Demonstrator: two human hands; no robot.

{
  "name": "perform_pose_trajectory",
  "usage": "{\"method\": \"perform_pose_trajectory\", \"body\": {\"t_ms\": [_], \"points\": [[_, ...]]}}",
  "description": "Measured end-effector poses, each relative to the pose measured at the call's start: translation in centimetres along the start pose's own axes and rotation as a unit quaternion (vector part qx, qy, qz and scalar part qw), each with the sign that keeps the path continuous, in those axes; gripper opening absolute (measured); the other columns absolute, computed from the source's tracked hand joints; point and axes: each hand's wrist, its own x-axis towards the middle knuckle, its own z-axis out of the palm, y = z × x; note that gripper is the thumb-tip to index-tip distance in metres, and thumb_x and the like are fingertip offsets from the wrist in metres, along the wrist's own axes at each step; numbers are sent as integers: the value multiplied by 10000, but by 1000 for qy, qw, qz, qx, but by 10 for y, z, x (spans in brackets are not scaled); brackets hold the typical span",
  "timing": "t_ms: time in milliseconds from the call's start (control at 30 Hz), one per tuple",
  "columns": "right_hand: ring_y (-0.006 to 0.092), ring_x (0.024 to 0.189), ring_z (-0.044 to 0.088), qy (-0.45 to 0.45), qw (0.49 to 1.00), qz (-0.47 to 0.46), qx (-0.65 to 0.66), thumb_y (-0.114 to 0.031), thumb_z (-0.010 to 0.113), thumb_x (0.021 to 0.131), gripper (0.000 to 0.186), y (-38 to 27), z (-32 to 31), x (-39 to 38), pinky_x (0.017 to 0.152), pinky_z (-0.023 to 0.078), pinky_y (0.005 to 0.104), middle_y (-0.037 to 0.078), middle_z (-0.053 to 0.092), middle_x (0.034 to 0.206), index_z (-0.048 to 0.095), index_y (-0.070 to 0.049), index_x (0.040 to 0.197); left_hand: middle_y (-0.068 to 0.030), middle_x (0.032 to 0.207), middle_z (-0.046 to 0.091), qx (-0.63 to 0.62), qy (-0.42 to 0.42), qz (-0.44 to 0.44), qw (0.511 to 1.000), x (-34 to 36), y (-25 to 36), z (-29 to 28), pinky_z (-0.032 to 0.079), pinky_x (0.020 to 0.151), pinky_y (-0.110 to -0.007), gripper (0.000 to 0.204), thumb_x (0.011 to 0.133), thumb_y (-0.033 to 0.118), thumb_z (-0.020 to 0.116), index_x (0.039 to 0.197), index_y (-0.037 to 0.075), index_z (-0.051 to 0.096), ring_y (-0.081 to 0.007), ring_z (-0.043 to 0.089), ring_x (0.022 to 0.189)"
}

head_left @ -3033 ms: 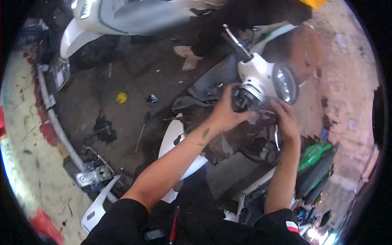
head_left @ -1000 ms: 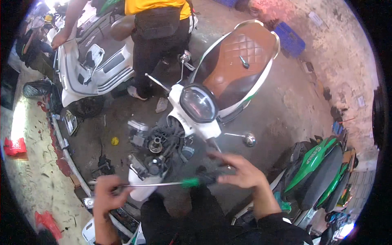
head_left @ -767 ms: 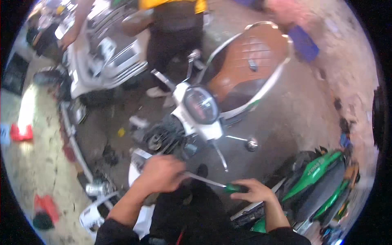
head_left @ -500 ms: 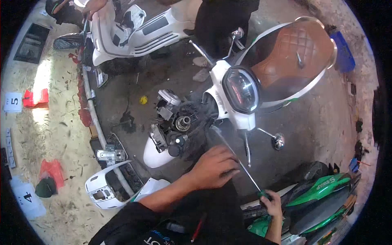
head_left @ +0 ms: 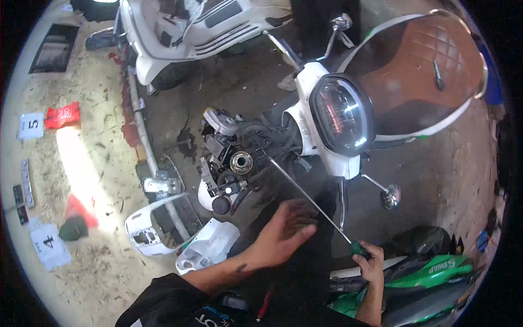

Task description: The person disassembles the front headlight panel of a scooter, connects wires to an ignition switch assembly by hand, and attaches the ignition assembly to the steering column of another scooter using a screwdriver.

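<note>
The right hand [head_left: 371, 265] was closed around the green handle of a long screwdriver [head_left: 311, 203], gripped at the very end, seemingly so that the full shaft could reach in; the shaft ran up and to the left, its tip lying at the exposed steering column [head_left: 240, 162] of the white scooter [head_left: 332, 117], whose front covers were off. The left hand [head_left: 280, 237] was half open, fingers loosely curled and holding nothing; it hovered just beside the middle of the shaft, whether touching it could not be told, apparently placed to steady it. The scooter's round headlamp [head_left: 342, 115] faced upward, with its brown quilted seat [head_left: 422, 65] behind. Removed white body panels [head_left: 180, 240] lay on the floor near the left forearm, set clear of the work. A green scooter [head_left: 430, 275] lay just beside the right hand. On the sandy ground at far left sat two white rectangular numbered cards [head_left: 31, 126], one above the other and well apart, with a red flat packet [head_left: 62, 115] just beside the upper card. A second white scooter [head_left: 190, 32] stood beyond.
</note>
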Motion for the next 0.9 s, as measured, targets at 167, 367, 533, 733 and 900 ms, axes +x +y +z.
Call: {"method": "perform_pose_trajectory", "body": {"t_ms": [167,367,533,733,900], "points": [[291,836,696,-82,988,-94,-93,-91,733,670,422,-24,-18,61,785,521,353,211,696,927,656,61,1057,-133,1162,584,-18,198,13,980,39,-19,10,480,920,-333,367,934,121,619,1246,7,462,-202,567,1097],[303,855,696,-145,982,-113,-49,-184,762,724,416,-32,-46,91,768,526,376,210,694,947,657,47,1054,-135,1143,573,216,387,347,827,-1,37,-67,469,861,-320,589,785,222,789,1241,14,481,-209,577,1022],[318,841,696,-132,974,-181,-33,-238,771,753,422,-17,-42,112,756,527,373,217,696,937,646,49,1036,-166,1272,513,164,317,285,890,80,65,-180,391,988,-364,865,738,425,803,1340,-58,412,-247,509,1157],[301,830,701,-161,972,-164,-55,-206,763,773,392,-20,-37,127,756,528,381,210,699,934,639,54,1039,-162,1097,623,124,296,163,933,109,54,-184,448,912,-326,762,736,452,792,1195,-101,539,-228,587,1024],[266,772,698,-174,963,-198,-55,-139,742,771,358,-26,-39,147,731,531,359,198,700,908,643,68,1045,-150,1042,650,119,395,193,890,109,52,-150,493,820,-299,628,749,331,810,1160,-72,558,-198,620,926]]}}
